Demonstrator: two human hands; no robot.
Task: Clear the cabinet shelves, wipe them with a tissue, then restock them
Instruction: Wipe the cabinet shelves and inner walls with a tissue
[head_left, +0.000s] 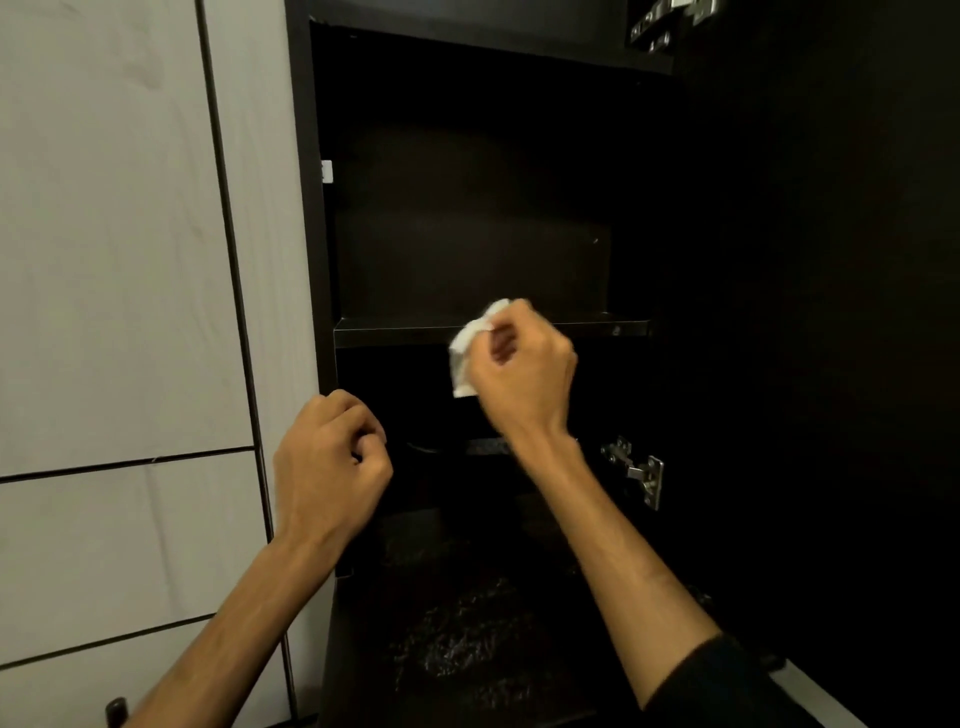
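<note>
Tissue (470, 345) is crumpled in my right hand (522, 371), fingers curled round it, held at the front edge of the dark cabinet shelf (395, 328); can't tell if it's actually touching the edge. My left hand (330, 467) is lower and to the left, near the cabinet's left side panel (306, 208), fingers loosely curled, holding nothing. Shelf surface that shows is bare. Metal hinge (636, 470) sits on the right, below shelf level. Pale wood-grain panels (114, 260) run along the left.
</note>
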